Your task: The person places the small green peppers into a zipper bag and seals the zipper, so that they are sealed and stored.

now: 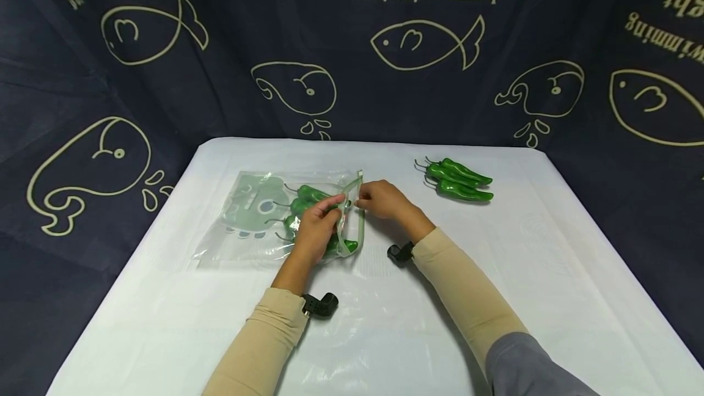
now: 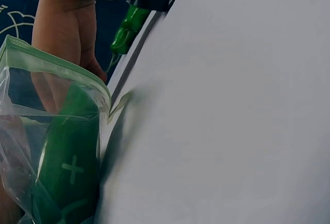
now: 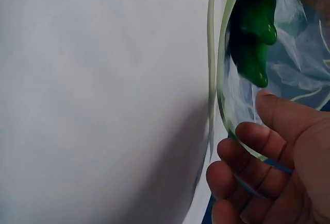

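A clear zip bag [image 1: 217, 249] with a green rim and a printed cartoon lies on the table, its mouth facing right. Inside it, several green peppers [image 1: 310, 193] lie side by side, stems to the left. My left hand [image 1: 315, 231] pinches the bag's upper layer by the mouth and holds it raised. At the opening is my right hand [image 1: 383, 199]; in the right wrist view its thumb and loosely bent fingers [image 3: 258, 136] stand apart beside the green rim, close to a pepper tip [image 3: 262, 77], gripping nothing visible.
Three more green peppers [image 1: 459, 191] lie together at the table's back right. The white-covered table [image 1: 495, 261] meets a dark blue curtain [image 1: 352, 109] with fish and whale drawings behind it. Each wrist wears a black camera [image 1: 321, 305].
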The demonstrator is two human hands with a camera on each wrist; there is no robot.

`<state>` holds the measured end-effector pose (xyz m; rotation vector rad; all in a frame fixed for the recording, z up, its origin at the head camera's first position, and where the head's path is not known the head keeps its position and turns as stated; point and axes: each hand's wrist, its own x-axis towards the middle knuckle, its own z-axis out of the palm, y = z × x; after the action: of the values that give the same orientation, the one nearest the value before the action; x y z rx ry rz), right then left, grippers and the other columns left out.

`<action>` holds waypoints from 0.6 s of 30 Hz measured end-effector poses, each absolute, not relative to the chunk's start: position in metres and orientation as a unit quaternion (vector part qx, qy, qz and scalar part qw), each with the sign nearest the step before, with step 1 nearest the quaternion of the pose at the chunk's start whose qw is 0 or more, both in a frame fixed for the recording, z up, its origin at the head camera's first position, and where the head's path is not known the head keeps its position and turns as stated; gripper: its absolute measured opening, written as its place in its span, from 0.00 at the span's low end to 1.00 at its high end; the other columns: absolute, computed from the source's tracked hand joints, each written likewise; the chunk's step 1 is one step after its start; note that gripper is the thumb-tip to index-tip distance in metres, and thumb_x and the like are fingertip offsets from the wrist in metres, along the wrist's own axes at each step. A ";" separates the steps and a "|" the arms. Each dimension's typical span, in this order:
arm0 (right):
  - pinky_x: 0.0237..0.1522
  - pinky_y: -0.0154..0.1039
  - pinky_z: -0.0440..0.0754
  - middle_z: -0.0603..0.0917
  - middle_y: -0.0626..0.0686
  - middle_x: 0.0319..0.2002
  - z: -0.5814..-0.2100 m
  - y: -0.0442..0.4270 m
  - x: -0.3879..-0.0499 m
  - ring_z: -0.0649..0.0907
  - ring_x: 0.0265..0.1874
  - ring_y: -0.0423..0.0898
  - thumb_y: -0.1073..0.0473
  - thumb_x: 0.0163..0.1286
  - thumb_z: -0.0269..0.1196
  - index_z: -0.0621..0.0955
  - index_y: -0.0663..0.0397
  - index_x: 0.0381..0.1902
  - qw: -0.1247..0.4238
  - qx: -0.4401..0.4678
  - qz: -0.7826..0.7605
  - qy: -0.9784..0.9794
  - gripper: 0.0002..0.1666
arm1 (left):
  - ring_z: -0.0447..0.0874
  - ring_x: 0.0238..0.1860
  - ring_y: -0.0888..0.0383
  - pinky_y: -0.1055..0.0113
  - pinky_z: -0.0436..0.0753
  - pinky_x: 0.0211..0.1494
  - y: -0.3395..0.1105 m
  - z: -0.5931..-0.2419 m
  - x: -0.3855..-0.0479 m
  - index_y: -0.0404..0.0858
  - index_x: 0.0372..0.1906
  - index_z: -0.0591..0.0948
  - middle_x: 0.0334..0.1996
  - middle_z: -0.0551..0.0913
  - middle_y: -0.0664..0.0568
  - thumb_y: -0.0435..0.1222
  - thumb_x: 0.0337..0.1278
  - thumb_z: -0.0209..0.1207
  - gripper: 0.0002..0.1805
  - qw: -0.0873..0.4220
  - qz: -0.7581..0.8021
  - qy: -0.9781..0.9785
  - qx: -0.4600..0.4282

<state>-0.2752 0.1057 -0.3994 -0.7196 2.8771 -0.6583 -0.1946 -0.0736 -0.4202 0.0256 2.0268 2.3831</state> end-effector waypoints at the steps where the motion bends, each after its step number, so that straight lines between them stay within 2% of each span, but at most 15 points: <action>1: 0.27 0.39 0.70 0.77 0.48 0.22 -0.399 0.108 -0.274 0.73 0.22 0.44 0.54 0.71 0.64 0.79 0.52 0.28 0.050 -0.235 -0.219 0.946 0.12 | 0.76 0.37 0.61 0.73 0.79 0.34 -0.074 -0.420 -0.194 0.33 0.60 0.81 0.56 0.79 0.44 0.26 0.64 0.54 0.20 0.006 0.761 0.649 0.008; 8: 0.41 0.46 0.78 0.85 0.51 0.36 -0.395 0.135 -0.268 0.81 0.36 0.48 0.57 0.70 0.64 0.84 0.55 0.37 0.029 -0.250 -0.246 0.936 0.07 | 0.75 0.36 0.62 0.72 0.79 0.33 -0.074 -0.419 -0.193 0.32 0.60 0.80 0.57 0.78 0.41 0.26 0.64 0.54 0.20 0.006 0.759 0.651 0.009; 13: 0.47 0.50 0.79 0.85 0.56 0.43 -0.387 0.166 -0.263 0.82 0.43 0.54 0.60 0.70 0.64 0.84 0.62 0.46 0.015 -0.277 -0.245 0.929 0.11 | 0.75 0.37 0.62 0.72 0.79 0.34 -0.074 -0.419 -0.193 0.32 0.61 0.79 0.58 0.77 0.40 0.27 0.65 0.54 0.20 0.007 0.758 0.652 0.012; 18: 0.51 0.52 0.78 0.83 0.58 0.46 -0.382 0.193 -0.259 0.81 0.47 0.58 0.62 0.69 0.65 0.83 0.65 0.49 0.004 -0.300 -0.232 0.925 0.14 | 0.75 0.36 0.61 0.73 0.78 0.33 -0.073 -0.420 -0.194 0.33 0.60 0.81 0.56 0.78 0.42 0.26 0.65 0.54 0.20 0.001 0.758 0.653 0.009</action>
<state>-0.2594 0.1934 -0.3820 -0.9396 2.8989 -0.7257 -0.1937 -0.0730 -0.4202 0.0291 2.0485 2.3784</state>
